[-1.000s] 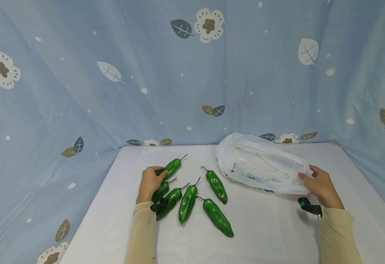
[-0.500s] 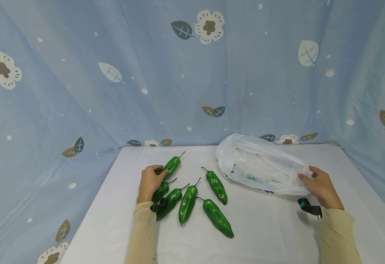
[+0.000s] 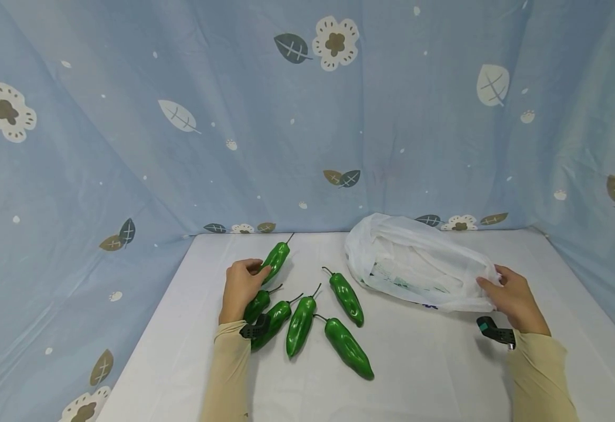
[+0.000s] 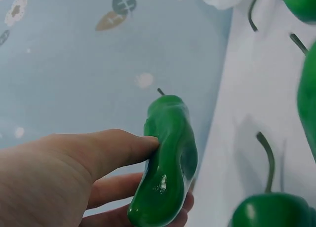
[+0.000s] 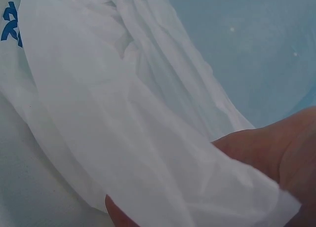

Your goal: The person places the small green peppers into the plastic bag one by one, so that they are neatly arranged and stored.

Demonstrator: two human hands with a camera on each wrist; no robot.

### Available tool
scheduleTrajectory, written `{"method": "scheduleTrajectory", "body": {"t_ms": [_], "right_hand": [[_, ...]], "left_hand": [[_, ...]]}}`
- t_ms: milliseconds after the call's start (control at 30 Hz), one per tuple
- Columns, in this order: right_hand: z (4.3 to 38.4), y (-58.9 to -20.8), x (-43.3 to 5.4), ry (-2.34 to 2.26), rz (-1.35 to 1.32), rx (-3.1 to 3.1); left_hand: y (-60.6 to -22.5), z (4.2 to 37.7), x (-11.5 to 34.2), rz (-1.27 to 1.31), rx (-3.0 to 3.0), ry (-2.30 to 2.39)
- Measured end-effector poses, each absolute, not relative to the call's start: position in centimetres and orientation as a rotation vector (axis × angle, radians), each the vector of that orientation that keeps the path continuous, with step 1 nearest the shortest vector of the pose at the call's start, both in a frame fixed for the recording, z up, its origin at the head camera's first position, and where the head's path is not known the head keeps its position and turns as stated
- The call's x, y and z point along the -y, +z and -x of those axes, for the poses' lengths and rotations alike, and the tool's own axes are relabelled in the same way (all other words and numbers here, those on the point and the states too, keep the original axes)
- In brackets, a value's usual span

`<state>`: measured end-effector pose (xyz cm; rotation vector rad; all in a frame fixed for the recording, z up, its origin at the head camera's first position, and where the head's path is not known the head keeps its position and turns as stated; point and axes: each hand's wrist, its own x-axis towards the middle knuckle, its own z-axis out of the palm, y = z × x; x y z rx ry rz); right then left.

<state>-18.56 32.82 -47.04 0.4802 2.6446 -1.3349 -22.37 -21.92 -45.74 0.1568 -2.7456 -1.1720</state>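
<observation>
At the table's left side my left hand (image 3: 242, 288) grips a green chili pepper (image 3: 277, 260) between thumb and fingers, its stem pointing up and away. In the left wrist view the thumb presses one side of that pepper (image 4: 170, 163) while the fingers curl behind it. A white, translucent plastic bag (image 3: 413, 264) lies with its mouth spread at the back right. My right hand (image 3: 513, 296) pinches the bag's right edge; up close, the thin plastic (image 5: 148, 153) runs between thumb and fingers and covers much of them.
Several more green peppers lie on the white tablecloth (image 3: 418, 375), among them one near the middle (image 3: 347, 299), one in front (image 3: 348, 349) and one beside the left wrist (image 3: 272, 328). A blue patterned curtain (image 3: 286, 117) hangs behind the table.
My left hand has lifted its pepper slightly and shifted it away from me, tilting it more upright. The right hand and the bag have stayed in place.
</observation>
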Motion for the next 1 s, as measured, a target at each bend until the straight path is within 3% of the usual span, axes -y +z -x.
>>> {"method": "scheduleTrajectory", "body": {"t_ms": [1000], "right_hand": [[18.5,-47.4,-32.6,-1.360,-0.472,-2.670]], "left_hand": [[-43.0,20.8,18.5,-0.073,2.720,-1.332]]}}
